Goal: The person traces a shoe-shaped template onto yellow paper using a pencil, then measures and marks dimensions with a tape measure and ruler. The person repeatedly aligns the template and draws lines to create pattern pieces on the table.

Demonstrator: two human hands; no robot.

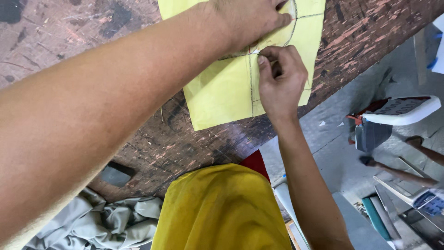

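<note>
I am pressing my left hand [252, 21] flat on the pencil-lined yellow fabric piece [222, 92]. My right hand [282, 81] is pinching something small on a line; I cannot tell what. Any slip on the worn wooden table [69, 41] could skew the line.

White rounded device [402, 111] with dark patterned panel, right, on grey floor [333, 139].

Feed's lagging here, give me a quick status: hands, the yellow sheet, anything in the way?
Left hand flat on yellow sheet, pinning it to worn wooden table. Right hand pinched at a drawn line; tool not discernible. Nothing obstructing.
</note>
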